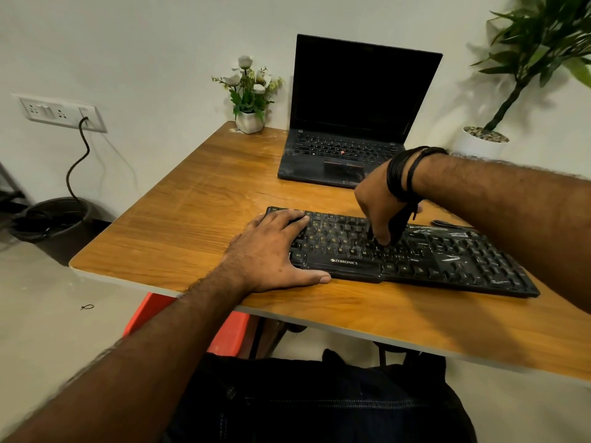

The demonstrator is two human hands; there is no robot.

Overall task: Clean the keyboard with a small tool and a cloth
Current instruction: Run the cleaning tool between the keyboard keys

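A black keyboard with dusty, smeared keys lies across the wooden table near its front edge. My left hand rests flat on the keyboard's left end, fingers straight over the keys, thumb along the front edge. My right hand hangs over the middle of the keyboard, fingers curled round a thin dark tool. The tool's lower end touches the keys near the middle rows. Black bands circle my right wrist. No cloth shows in view.
An open black laptop stands at the back of the table, with a small white flower pot to its left. A potted plant is at far right. A dark cable lies behind the keyboard. A red stool sits under the table.
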